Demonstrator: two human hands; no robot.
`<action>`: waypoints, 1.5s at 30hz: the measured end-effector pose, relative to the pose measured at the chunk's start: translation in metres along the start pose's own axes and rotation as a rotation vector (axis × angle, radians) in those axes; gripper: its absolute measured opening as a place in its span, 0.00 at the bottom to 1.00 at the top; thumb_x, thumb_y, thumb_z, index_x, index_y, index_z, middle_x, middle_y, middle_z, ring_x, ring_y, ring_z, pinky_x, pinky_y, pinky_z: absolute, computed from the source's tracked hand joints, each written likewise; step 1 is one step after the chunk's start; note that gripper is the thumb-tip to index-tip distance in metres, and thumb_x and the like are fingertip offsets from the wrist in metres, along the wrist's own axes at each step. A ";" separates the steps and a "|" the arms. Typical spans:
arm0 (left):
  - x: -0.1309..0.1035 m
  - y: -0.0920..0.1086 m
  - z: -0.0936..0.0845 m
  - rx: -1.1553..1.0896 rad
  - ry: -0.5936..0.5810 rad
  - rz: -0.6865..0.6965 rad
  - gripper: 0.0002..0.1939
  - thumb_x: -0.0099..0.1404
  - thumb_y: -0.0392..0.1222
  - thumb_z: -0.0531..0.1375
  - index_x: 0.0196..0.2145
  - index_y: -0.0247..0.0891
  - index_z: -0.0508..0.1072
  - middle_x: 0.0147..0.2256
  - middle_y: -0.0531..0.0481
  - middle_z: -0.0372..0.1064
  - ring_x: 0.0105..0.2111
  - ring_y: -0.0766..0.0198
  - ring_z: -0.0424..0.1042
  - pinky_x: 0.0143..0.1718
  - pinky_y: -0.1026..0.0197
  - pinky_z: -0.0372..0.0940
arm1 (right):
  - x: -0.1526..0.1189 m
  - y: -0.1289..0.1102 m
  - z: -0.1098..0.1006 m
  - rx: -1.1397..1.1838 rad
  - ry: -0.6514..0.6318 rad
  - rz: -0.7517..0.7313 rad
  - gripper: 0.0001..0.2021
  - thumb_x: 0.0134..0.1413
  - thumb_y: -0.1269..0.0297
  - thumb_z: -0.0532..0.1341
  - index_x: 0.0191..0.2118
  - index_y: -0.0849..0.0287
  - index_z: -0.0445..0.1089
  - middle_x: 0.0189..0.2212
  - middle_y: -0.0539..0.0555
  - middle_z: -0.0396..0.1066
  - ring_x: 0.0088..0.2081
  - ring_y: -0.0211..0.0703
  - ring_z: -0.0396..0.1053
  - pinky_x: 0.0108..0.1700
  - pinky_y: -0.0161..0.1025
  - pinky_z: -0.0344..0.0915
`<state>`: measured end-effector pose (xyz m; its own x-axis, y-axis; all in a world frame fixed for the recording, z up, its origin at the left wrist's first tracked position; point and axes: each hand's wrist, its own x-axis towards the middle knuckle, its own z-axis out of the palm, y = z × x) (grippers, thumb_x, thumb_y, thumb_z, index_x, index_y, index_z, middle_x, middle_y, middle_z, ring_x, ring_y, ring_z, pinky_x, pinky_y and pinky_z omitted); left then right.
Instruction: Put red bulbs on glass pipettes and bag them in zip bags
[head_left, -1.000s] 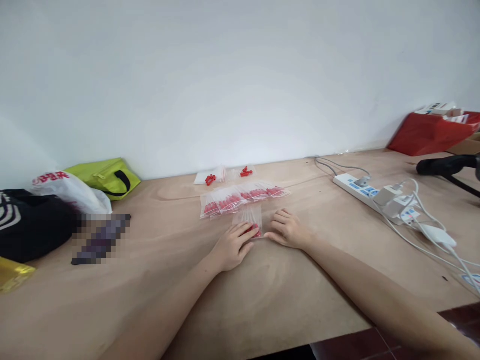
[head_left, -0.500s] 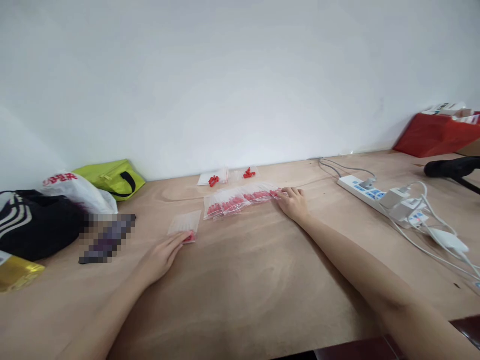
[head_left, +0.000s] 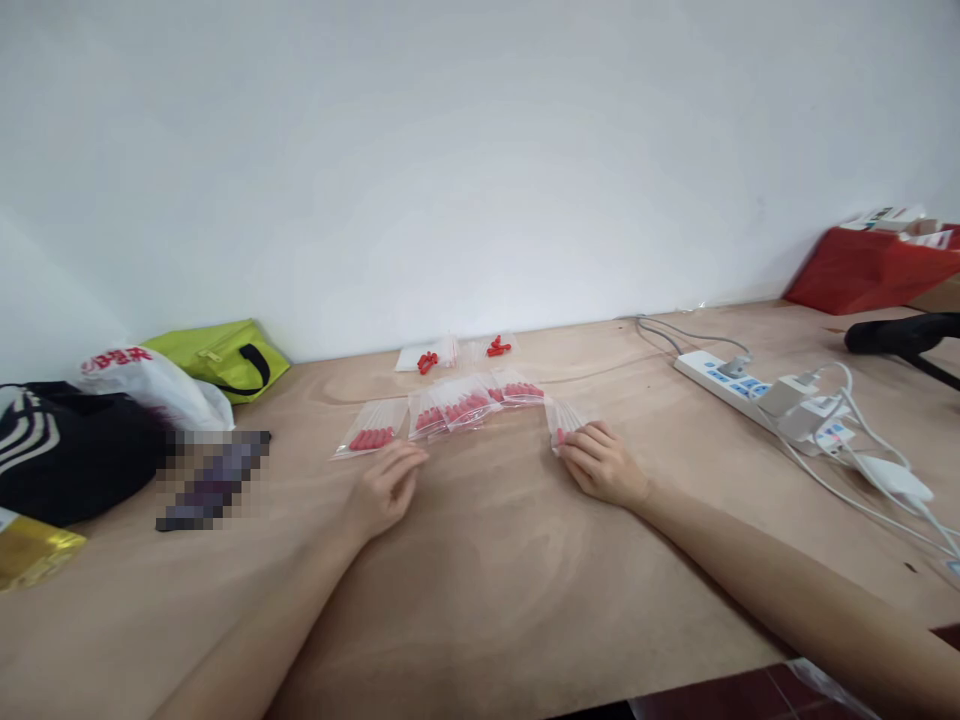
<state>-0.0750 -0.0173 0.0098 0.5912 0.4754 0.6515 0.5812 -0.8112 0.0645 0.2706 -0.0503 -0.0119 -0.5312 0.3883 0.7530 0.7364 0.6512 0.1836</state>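
My right hand (head_left: pixel 606 466) rests over the lower end of a small clear zip bag (head_left: pixel 562 415) on the wooden table. Its fingers curl onto the bag and hide most of the red contents. My left hand (head_left: pixel 384 490) is bent over the table with its fingers stretched to the right and its thumb lower, nothing visible in it. Just beyond its fingers, a separate zip bag (head_left: pixel 375 425) of small pink-red sticks lies flat. Between the hands, farther back, several similar bags (head_left: pixel 466 402) overlap in a row.
Loose red pieces (head_left: pixel 427 362) lie on bags by the wall, with more red pieces (head_left: pixel 498 346) beside them. A white power strip (head_left: pixel 724 385) with plugs and cables is at right. A lime-green bag (head_left: pixel 217 355), white plastic bag (head_left: pixel 154 385) and black bag (head_left: pixel 82 450) stand left.
My right hand has drawn a bag toward me, away from the row's right end. My left hand has left its bag and moved right; that bag now lies closer to the row.
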 end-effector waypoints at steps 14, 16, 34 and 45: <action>0.053 0.072 0.068 -0.229 0.050 0.135 0.09 0.60 0.33 0.54 0.39 0.36 0.70 0.36 0.45 0.70 0.37 0.63 0.70 0.39 0.60 0.68 | 0.031 -0.021 0.026 0.193 -0.048 -0.180 0.10 0.57 0.70 0.50 0.31 0.61 0.67 0.27 0.54 0.68 0.29 0.37 0.62 0.33 0.36 0.57; 0.055 0.071 0.071 -0.194 0.053 0.121 0.09 0.61 0.31 0.53 0.36 0.36 0.71 0.33 0.46 0.71 0.34 0.64 0.71 0.36 0.61 0.68 | 0.031 -0.019 0.027 0.191 -0.060 -0.118 0.09 0.57 0.69 0.51 0.30 0.60 0.67 0.27 0.54 0.68 0.29 0.37 0.61 0.33 0.36 0.56; 0.056 0.069 0.075 -0.173 0.027 0.131 0.07 0.61 0.35 0.55 0.37 0.34 0.72 0.35 0.46 0.72 0.35 0.63 0.71 0.38 0.61 0.68 | 0.022 -0.009 0.015 0.108 -0.146 0.021 0.11 0.56 0.67 0.52 0.27 0.59 0.68 0.23 0.51 0.66 0.30 0.37 0.59 0.35 0.36 0.51; 0.055 0.062 0.073 -0.074 -0.006 0.180 0.09 0.63 0.33 0.52 0.30 0.35 0.72 0.30 0.49 0.72 0.30 0.65 0.71 0.32 0.63 0.68 | 0.009 0.012 0.007 0.075 -0.133 -0.050 0.11 0.56 0.67 0.52 0.26 0.60 0.67 0.22 0.52 0.64 0.29 0.37 0.58 0.35 0.36 0.53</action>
<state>0.0346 -0.0165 -0.0056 0.6858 0.3220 0.6527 0.4231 -0.9061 0.0025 0.2715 -0.0349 -0.0070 -0.6211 0.4335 0.6530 0.6766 0.7170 0.1676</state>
